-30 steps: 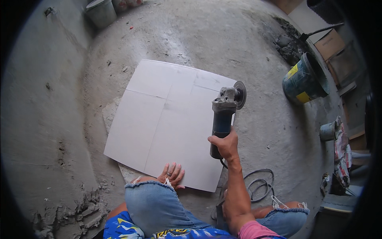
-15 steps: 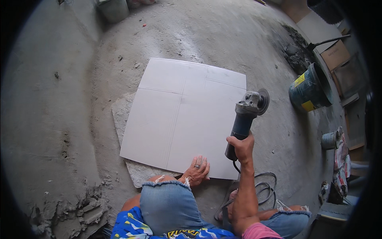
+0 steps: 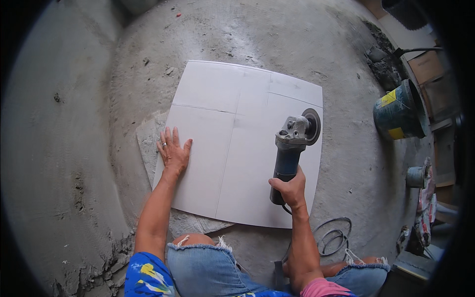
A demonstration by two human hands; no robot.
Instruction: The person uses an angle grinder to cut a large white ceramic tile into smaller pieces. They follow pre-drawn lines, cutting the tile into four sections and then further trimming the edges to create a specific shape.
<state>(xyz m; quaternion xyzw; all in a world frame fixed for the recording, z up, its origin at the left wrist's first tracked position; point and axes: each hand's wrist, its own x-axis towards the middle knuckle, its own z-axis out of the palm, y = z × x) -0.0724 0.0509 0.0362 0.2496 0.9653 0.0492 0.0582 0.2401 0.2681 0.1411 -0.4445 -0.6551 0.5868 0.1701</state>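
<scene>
A large white tile (image 3: 198, 153) with thin pencil-like lines across it lies over a rough grey slab (image 3: 148, 143) on the floor. My left hand (image 3: 174, 151) rests flat on the tile's left edge, fingers spread, with a ring on one finger. My right hand (image 3: 291, 188) is wrapped round the body of an angle grinder (image 3: 288, 161). The grinder is held above the right part of the tile, its head pointing away from me. Its round disc (image 3: 311, 126) faces right, near the tile's right edge. The black cord (image 3: 336, 232) trails down and coils on the floor.
A dark green bucket (image 3: 398, 114) with yellow patches leans at the right. Beyond it stand a small pail (image 3: 415, 176) and a cardboard box (image 3: 426, 67). Broken, crumbly mortar (image 3: 116, 270) lies at lower left. My knees (image 3: 205, 262) are close to the tile's near edge.
My left hand has moved from the tile's near edge up to its left edge. The grinder has shifted left, now over the tile. The view has also moved slightly.
</scene>
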